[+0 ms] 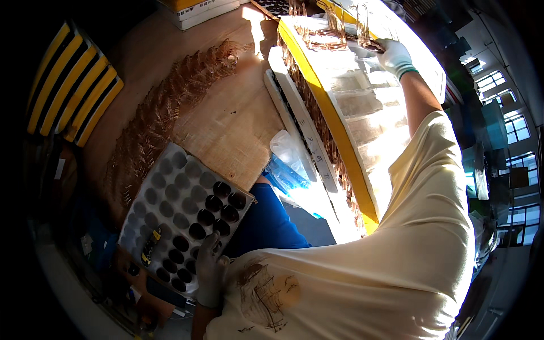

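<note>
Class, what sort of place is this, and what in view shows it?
Likely a workshop or factory, perhaps for eyewear: a tray holds rows of dark lens-like discs, many thin brown pieces lie along the wooden table, and the right hand is gloved.

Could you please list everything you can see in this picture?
Wooden table: one, light brown, centre and upper left
Wire pieces: many, coppery, across table
Flat tray: one, pale grey, lower left
Dark discs: over a dozen, near-black, on flat tray
Small object: one, yellow and black, on flat tray
Compartment tray: one, white, yellow-edged, upper right
Plastic bag: one, clear, centre
Striped stack: one, yellow and black, far left
Windows: several, bright, far right
Shirt: one, cream, lower right
Left hand: one, grey-gloved, by flat tray
Right hand: one, white-gloved, upper right
</note>
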`<move>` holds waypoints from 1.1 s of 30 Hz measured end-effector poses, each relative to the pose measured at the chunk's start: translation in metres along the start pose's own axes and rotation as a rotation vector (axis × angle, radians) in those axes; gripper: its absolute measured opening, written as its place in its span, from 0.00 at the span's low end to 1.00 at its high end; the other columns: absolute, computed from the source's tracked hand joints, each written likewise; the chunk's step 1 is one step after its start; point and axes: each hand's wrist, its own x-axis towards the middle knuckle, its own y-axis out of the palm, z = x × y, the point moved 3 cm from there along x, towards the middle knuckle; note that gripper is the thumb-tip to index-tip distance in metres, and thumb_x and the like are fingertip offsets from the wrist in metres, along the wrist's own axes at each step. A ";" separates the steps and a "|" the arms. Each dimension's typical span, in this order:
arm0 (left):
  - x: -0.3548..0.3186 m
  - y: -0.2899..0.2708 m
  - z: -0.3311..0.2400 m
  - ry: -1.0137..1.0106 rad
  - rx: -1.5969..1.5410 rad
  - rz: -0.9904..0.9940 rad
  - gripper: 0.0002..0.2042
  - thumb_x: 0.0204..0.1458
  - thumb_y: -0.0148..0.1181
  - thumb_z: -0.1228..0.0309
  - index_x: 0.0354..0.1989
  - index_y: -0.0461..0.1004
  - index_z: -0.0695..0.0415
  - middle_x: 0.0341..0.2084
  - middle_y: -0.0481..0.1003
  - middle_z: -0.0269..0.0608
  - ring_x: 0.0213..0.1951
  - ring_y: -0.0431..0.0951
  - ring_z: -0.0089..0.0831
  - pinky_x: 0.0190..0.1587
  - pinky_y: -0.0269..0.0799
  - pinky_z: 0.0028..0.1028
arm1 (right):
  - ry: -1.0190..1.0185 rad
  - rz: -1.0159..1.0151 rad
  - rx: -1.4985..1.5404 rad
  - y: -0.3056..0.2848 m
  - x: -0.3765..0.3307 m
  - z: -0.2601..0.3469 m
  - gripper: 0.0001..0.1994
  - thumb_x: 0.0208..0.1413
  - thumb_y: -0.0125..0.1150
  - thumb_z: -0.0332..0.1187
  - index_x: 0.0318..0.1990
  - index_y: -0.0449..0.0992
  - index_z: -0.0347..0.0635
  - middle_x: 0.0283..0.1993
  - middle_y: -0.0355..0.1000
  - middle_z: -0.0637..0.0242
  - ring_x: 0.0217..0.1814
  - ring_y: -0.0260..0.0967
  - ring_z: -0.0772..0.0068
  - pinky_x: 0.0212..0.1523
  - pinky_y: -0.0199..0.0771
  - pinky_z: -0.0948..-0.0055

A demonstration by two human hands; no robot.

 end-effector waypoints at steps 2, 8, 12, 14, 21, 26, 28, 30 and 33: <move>0.015 0.012 -0.013 -0.073 -0.072 0.011 0.29 0.47 0.53 0.82 0.63 0.66 0.70 0.61 0.70 0.56 0.61 0.74 0.42 0.64 0.70 0.34 | -0.011 0.036 -0.036 0.020 0.013 -0.017 0.15 0.58 0.58 0.38 0.52 0.81 0.58 0.46 0.80 0.57 0.50 0.77 0.49 0.54 0.77 0.57; 0.049 0.031 -0.043 0.023 0.143 0.140 0.28 0.48 0.57 0.75 0.61 0.67 0.71 0.54 0.73 0.56 0.54 0.76 0.41 0.55 0.73 0.32 | -0.020 0.073 -0.183 0.060 0.040 -0.014 0.18 0.59 0.58 0.39 0.57 0.78 0.59 0.51 0.79 0.59 0.56 0.75 0.52 0.61 0.74 0.58; 0.060 0.039 -0.062 -0.118 -0.082 0.114 0.24 0.54 0.57 0.71 0.59 0.69 0.71 0.51 0.73 0.50 0.50 0.74 0.34 0.52 0.72 0.33 | -0.067 0.031 -0.191 0.083 0.052 -0.022 0.20 0.59 0.60 0.41 0.59 0.78 0.56 0.51 0.79 0.59 0.56 0.75 0.52 0.61 0.75 0.58; 0.063 0.040 -0.052 -0.135 -0.103 0.125 0.23 0.55 0.58 0.71 0.58 0.69 0.71 0.51 0.74 0.49 0.49 0.74 0.34 0.52 0.72 0.32 | -0.076 0.101 -0.241 0.090 0.056 -0.018 0.19 0.59 0.61 0.42 0.58 0.78 0.57 0.53 0.79 0.64 0.62 0.71 0.57 0.66 0.68 0.58; 0.070 0.041 -0.048 -0.207 -0.196 0.117 0.23 0.55 0.58 0.71 0.58 0.70 0.70 0.49 0.74 0.50 0.50 0.74 0.33 0.54 0.71 0.32 | -0.087 0.237 -0.655 0.069 0.068 0.009 0.26 0.54 0.68 0.47 0.62 0.76 0.63 0.61 0.73 0.68 0.69 0.65 0.64 0.68 0.60 0.50; 0.068 0.037 -0.048 -0.201 -0.156 0.125 0.23 0.54 0.59 0.71 0.58 0.70 0.70 0.49 0.75 0.51 0.50 0.75 0.34 0.54 0.71 0.31 | 0.123 0.326 -0.372 0.058 0.083 -0.010 0.34 0.48 0.68 0.45 0.66 0.71 0.57 0.66 0.70 0.56 0.72 0.62 0.52 0.69 0.64 0.50; 0.065 0.034 -0.044 -0.187 -0.146 0.119 0.24 0.54 0.59 0.71 0.58 0.70 0.70 0.49 0.75 0.50 0.50 0.75 0.34 0.54 0.72 0.31 | 0.218 0.074 0.058 0.073 0.094 -0.040 0.36 0.50 0.68 0.51 0.68 0.69 0.56 0.66 0.70 0.52 0.75 0.58 0.48 0.70 0.64 0.48; 0.056 0.031 -0.041 -0.160 -0.130 0.073 0.24 0.54 0.60 0.71 0.58 0.70 0.71 0.49 0.76 0.50 0.50 0.76 0.34 0.54 0.72 0.33 | 0.408 -0.108 0.282 0.078 0.094 -0.027 0.57 0.45 0.61 0.75 0.74 0.58 0.40 0.73 0.58 0.38 0.78 0.52 0.41 0.74 0.59 0.51; 0.044 0.025 -0.042 -0.190 -0.135 0.019 0.24 0.54 0.61 0.70 0.58 0.71 0.70 0.48 0.78 0.52 0.50 0.78 0.36 0.54 0.73 0.35 | 0.344 0.034 0.379 0.139 0.112 -0.037 0.61 0.47 0.59 0.77 0.74 0.54 0.29 0.70 0.64 0.40 0.74 0.60 0.46 0.73 0.57 0.63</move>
